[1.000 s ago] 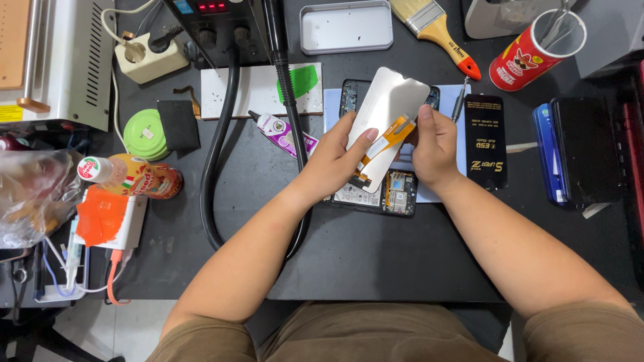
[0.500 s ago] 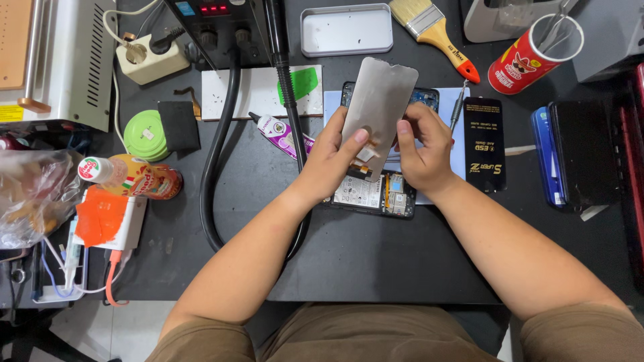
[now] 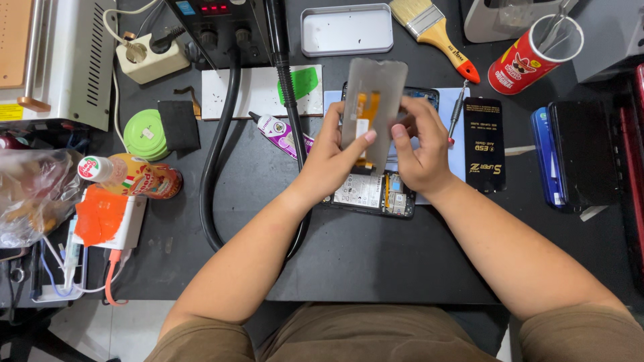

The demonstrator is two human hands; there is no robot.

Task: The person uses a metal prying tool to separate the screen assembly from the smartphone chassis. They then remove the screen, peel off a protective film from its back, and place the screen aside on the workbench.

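Note:
My left hand [image 3: 332, 157] and my right hand [image 3: 421, 144] together hold a grey phone screen panel [image 3: 373, 100] upright above the bench, its back side with an orange flex cable toward me. Fingers of both hands press on the panel's lower half. Directly beneath lies an opened phone body [image 3: 376, 191] showing its battery and circuit board, resting on a pale blue mat [image 3: 456, 141].
A black hot-air hose [image 3: 218, 181] curves across the left. Around it lie a glue tube [image 3: 282, 131], a screwdriver [image 3: 457, 110], a black packet [image 3: 484, 144], a paintbrush [image 3: 436, 33], a metal tray [image 3: 347, 30], a red can of tools [image 3: 530, 57], stacked phones [image 3: 577, 154] and a green tape roll [image 3: 142, 134].
The screen panel has been raised and turned from lying tilted over the phone to standing upright. Both hands moved up with it, and the orange flex cable faces me again.

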